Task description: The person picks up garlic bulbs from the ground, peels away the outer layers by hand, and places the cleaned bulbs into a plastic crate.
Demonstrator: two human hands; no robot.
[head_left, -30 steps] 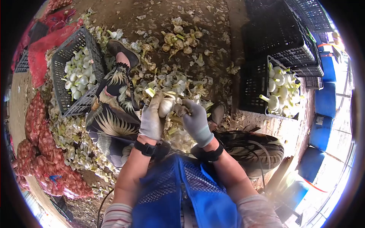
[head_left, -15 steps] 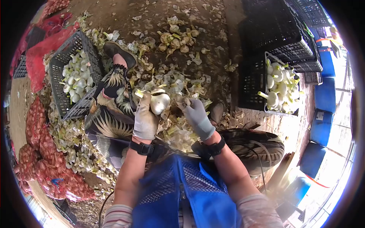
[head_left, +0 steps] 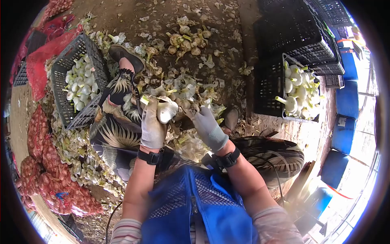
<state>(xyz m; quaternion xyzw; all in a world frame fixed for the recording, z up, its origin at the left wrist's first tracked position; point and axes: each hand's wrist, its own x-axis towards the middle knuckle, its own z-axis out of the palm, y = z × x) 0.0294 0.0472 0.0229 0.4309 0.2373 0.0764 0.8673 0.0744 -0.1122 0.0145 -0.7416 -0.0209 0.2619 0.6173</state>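
My left hand, in a pale work glove, is closed around a white garlic bulb with a short green stem pointing to the upper left. To its right my right hand, also gloved, has its fingers pinched together close to the bulb's root side. Brownish skin or root scraps show by those fingertips; what they grip is hard to make out. Both hands are above a heap of papery garlic peelings between my legs. A small pile of untrimmed garlic bulbs lies on the ground ahead.
At the left a dark plastic crate holds many cleaned bulbs. Another crate of cleaned bulbs stands at the right, beside stacked black crates. Red mesh sacks of garlic lie at the lower left. Blue containers line the right edge.
The bulb and my left hand have shifted slightly left, with the bulb tilted a little. My right hand stays beside it, fingers still pinched, moved only slightly.
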